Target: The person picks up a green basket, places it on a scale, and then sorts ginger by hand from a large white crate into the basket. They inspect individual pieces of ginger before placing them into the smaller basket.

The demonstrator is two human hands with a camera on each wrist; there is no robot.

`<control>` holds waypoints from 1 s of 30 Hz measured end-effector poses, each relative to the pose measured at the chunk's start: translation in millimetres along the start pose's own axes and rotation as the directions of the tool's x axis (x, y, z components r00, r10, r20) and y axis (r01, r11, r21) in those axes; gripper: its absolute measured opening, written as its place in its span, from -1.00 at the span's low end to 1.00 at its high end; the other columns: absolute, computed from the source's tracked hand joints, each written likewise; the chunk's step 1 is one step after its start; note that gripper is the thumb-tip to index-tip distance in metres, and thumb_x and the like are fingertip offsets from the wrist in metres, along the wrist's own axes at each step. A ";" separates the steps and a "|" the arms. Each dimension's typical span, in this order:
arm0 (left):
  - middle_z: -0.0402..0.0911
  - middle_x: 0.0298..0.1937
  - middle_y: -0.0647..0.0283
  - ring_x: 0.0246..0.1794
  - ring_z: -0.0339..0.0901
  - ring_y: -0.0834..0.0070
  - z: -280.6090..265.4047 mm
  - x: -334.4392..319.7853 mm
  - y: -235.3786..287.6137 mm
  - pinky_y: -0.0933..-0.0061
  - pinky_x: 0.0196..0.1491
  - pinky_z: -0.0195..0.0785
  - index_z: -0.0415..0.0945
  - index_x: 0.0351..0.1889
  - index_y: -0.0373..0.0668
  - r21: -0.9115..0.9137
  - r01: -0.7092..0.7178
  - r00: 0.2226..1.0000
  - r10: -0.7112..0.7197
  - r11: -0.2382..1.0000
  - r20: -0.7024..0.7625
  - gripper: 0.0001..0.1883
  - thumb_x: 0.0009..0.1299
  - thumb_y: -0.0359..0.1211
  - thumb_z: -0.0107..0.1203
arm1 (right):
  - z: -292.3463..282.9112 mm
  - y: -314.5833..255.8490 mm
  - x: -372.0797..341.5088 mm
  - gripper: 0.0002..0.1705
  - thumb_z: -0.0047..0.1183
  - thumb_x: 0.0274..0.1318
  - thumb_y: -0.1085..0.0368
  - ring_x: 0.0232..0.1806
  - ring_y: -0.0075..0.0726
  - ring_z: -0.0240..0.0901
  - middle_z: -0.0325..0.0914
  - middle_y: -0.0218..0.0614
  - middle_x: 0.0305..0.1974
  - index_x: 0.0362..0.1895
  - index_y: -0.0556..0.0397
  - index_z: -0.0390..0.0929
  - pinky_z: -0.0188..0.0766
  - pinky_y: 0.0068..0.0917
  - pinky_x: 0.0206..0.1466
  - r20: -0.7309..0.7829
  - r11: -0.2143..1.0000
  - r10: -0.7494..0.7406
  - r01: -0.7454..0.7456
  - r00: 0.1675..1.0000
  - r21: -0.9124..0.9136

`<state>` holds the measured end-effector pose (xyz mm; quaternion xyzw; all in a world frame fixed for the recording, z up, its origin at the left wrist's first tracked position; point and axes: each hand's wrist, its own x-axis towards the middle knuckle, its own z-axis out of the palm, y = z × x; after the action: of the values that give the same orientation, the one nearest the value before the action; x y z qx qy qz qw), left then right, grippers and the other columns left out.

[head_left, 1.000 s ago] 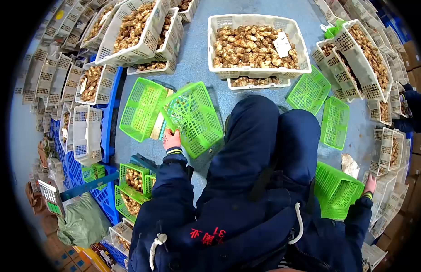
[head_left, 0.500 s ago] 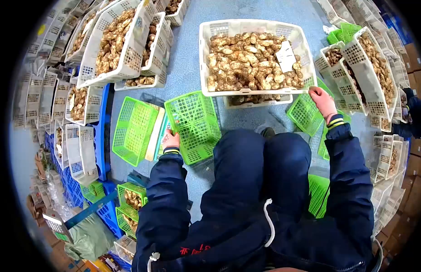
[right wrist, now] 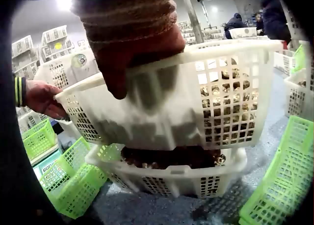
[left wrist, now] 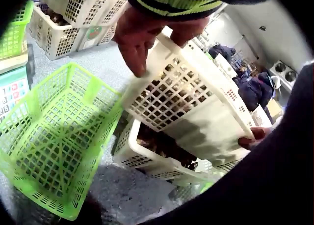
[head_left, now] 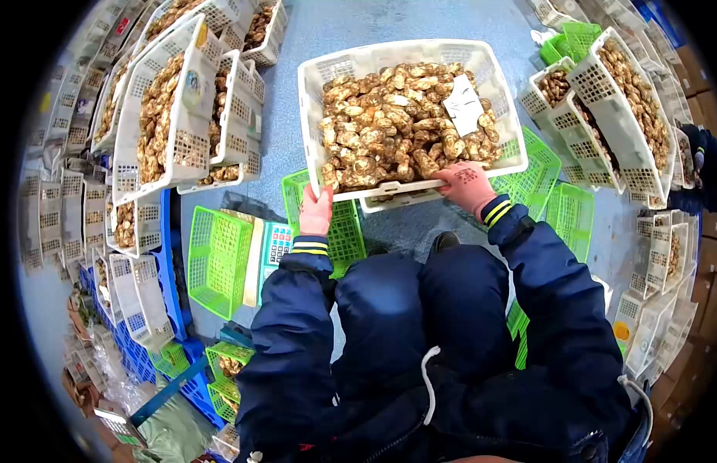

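A white plastic crate (head_left: 409,55) heaped with brown-and-cream, mushroom-like produce (head_left: 389,116) tilts in front of my knees, a white paper slip (head_left: 463,104) on top. My left hand (head_left: 316,212) grips its near left corner. The right hand (head_left: 466,187) holds the near rim, right of the middle; in the right wrist view its fingers curl over that rim. Beneath sits a second white crate (right wrist: 167,178) of darker produce, a gap showing between the two at the near side. An empty green basket (head_left: 343,239) stands just below my left hand.
Left on the floor are another green basket (head_left: 219,262) and a teal scale with a keypad (head_left: 275,245). Green baskets (head_left: 571,220) lie at right. Stacked white crates (head_left: 162,123) of produce line both sides. Another person (head_left: 706,170) is at far right.
My left hand has let go of the green basket and taken the crate's left corner. The right hand has come from the right-hand baskets to the crate's near rim, whose near side is now raised.
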<state>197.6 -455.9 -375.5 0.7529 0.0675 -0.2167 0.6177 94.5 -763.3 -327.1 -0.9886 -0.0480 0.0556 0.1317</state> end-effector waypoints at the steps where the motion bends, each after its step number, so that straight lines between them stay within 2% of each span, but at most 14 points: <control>1: 0.45 -0.32 0.34 -0.41 0.38 0.61 -1.4 1.2 -6.5 0.57 -0.46 0.38 0.36 -0.10 -0.22 -0.018 0.019 0.999 -0.019 1.000 -0.027 -0.67 0.29 -0.20 0.01 | 1.6 0.3 -3.0 -0.80 0.06 -0.14 0.15 -0.27 -0.25 0.44 0.52 -0.38 -0.46 -0.35 -0.16 0.55 0.32 -0.29 -0.24 -0.002 1.000 0.009 -0.009 1.000 0.006; 2: 0.46 -0.34 0.32 -0.40 0.42 0.57 -6.1 -0.4 -10.7 0.51 -0.41 0.45 0.37 -0.10 -0.24 -0.067 0.050 0.999 -0.051 0.996 -0.005 -0.69 0.29 -0.24 -0.01 | 2.4 -0.4 -5.6 -0.80 0.06 -0.14 0.16 -0.28 -0.25 0.44 0.52 -0.37 -0.46 -0.34 -0.16 0.55 0.31 -0.29 -0.24 -0.009 1.000 0.000 0.000 1.000 0.006; 5: 0.47 -0.32 0.28 -0.38 0.44 0.54 -5.1 -32.9 12.2 0.51 -0.42 0.46 0.38 -0.13 -0.27 0.169 0.089 0.996 -0.090 0.982 -0.003 -0.73 0.28 -0.31 -0.02 | 5.3 -0.1 -22.3 -0.73 0.08 -0.18 0.18 -0.31 -0.22 0.42 0.52 -0.34 -0.45 -0.28 -0.12 0.56 0.29 -0.31 -0.19 -0.029 0.998 -0.035 0.036 0.999 0.058; 8: 0.47 -0.30 0.25 -0.35 0.45 0.53 -13.7 -43.1 -18.5 0.51 -0.40 0.46 0.36 -0.16 -0.26 0.037 0.101 0.995 -0.101 0.994 -0.005 -0.76 0.25 -0.36 -0.01 | -0.2 -14.0 -43.0 -0.69 0.10 -0.21 0.18 -0.30 -0.22 0.42 0.51 -0.34 -0.46 -0.26 -0.07 0.55 0.30 -0.32 -0.18 0.034 0.996 -0.039 0.036 0.999 0.080; 11: 0.46 -0.40 0.30 -0.48 0.40 0.59 -14.0 -62.0 -15.0 0.58 -0.45 0.39 0.38 -0.19 -0.29 0.033 0.078 0.997 -0.077 0.996 -0.028 -0.77 0.24 -0.37 -0.03 | -3.2 -10.4 -61.8 -0.56 0.08 -0.10 0.00 -0.26 -0.19 0.43 0.51 -0.26 -0.40 -0.15 -0.04 0.52 0.31 -0.34 -0.16 0.074 0.937 -0.093 0.062 0.993 0.344; 12: 0.46 -0.40 0.31 -0.49 0.38 0.60 -16.7 -64.3 -19.7 0.58 -0.44 0.36 0.38 -0.20 -0.28 0.015 0.077 0.997 -0.077 0.997 -0.010 -0.78 0.24 -0.36 -0.03 | -17.8 -10.0 -63.3 -0.52 0.04 -0.03 -0.01 -0.19 -0.19 0.44 0.52 -0.20 -0.29 -0.07 -0.01 0.48 0.33 -0.37 -0.10 0.222 0.829 -0.016 -0.111 0.975 0.548; 13: 0.46 -0.41 0.31 -0.51 0.37 0.60 -20.4 -65.7 -24.5 0.59 -0.44 0.33 0.39 -0.20 -0.28 -0.006 0.082 0.997 -0.082 0.997 0.004 -0.78 0.24 -0.36 -0.02 | -35.3 -4.3 -61.3 -0.54 0.02 0.00 -0.01 -0.17 -0.23 0.46 0.52 -0.17 -0.24 -0.06 -0.02 0.48 0.35 -0.37 -0.10 0.299 0.787 0.083 -0.247 0.951 0.565; 15: 0.48 -0.41 0.25 -0.48 0.36 0.58 -27.5 -64.8 -34.7 0.53 -0.39 0.25 0.36 -0.13 -0.30 0.182 0.033 0.999 -0.035 0.983 0.008 -0.72 0.26 -0.33 -0.01 | -55.9 16.0 -44.7 -0.62 0.01 0.02 0.10 -0.17 -0.19 0.46 0.50 -0.18 -0.15 -0.07 -0.07 0.49 0.35 -0.43 -0.04 0.179 0.847 0.257 -0.311 0.950 0.432; 17: 0.47 -0.27 0.18 -0.37 0.38 0.57 -8.7 -87.1 -0.9 0.52 -0.31 0.28 0.28 0.02 -0.30 0.314 -0.114 0.973 0.169 0.943 -0.154 -0.61 0.26 -0.33 0.00 | -61.1 36.2 -17.8 -0.61 -0.01 0.03 0.13 -0.18 -0.17 0.47 0.49 -0.16 -0.11 -0.02 -0.09 0.45 0.35 -0.40 -0.04 0.144 0.811 0.381 -0.405 0.913 0.423; 20: 0.38 -0.06 0.14 -0.23 0.36 0.55 14.6 -119.8 81.0 0.55 -0.17 0.27 0.20 0.14 -0.26 0.130 -0.289 0.944 0.305 0.948 -0.126 -0.55 0.28 -0.40 -0.01 | -38.0 39.4 17.3 -0.50 -0.02 0.01 0.08 -0.10 -0.11 0.43 0.49 -0.12 -0.12 0.09 -0.15 0.34 0.35 -0.32 -0.05 0.108 0.951 0.232 -0.249 0.967 0.182; 24: 0.45 -0.29 0.37 -0.38 0.29 0.72 31.2 -144.1 134.9 0.70 -0.28 0.20 0.38 -0.03 -0.23 0.043 -0.081 0.992 0.076 0.996 0.105 -0.71 0.28 -0.44 -0.01 | -0.7 23.1 40.2 -0.61 0.00 -0.04 0.19 -0.16 -0.14 0.44 0.47 -0.23 -0.21 -0.04 -0.11 0.39 0.35 -0.24 -0.13 0.089 0.976 0.203 -0.194 0.975 -0.099; 25: 0.46 -0.16 0.30 -0.20 0.36 0.61 33.5 -145.6 134.5 0.63 -0.09 0.22 0.38 -0.03 -0.27 0.030 -0.004 0.986 -0.002 1.000 0.165 -0.75 0.34 -0.42 -0.07 | 0.1 23.3 42.7 -0.61 0.00 -0.05 0.20 -0.15 -0.14 0.43 0.46 -0.23 -0.20 -0.04 -0.09 0.39 0.34 -0.24 -0.10 0.115 0.968 0.231 -0.218 0.966 -0.121; 27: 0.46 -0.11 0.25 -0.14 0.40 0.55 31.2 -147.9 130.1 0.60 -0.06 0.24 0.36 -0.03 -0.29 0.051 -0.061 0.971 0.047 0.997 0.237 -0.74 0.35 -0.40 -0.10 | -15.2 24.0 38.5 -0.55 0.00 -0.03 0.17 -0.07 -0.13 0.41 0.46 -0.18 -0.09 0.03 -0.11 0.37 0.32 -0.29 -0.02 0.243 0.935 0.297 -0.332 0.924 0.120; 30: 0.42 0.00 0.14 0.00 0.40 0.42 29.9 -163.1 144.4 0.50 0.00 0.27 0.32 -0.01 -0.33 0.054 -0.059 0.965 0.043 0.997 0.260 -0.72 0.37 -0.41 -0.19 | -47.6 36.5 13.7 -0.53 0.05 -0.06 0.08 -0.10 -0.19 0.42 0.50 -0.17 -0.15 -0.02 -0.04 0.44 0.32 -0.36 -0.02 0.349 0.941 0.261 -0.318 0.900 0.116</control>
<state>97.4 -490.3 -182.8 0.7384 -0.0396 -0.2989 0.6032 116.8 -808.9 -292.5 -0.9464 0.0838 0.2425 0.1960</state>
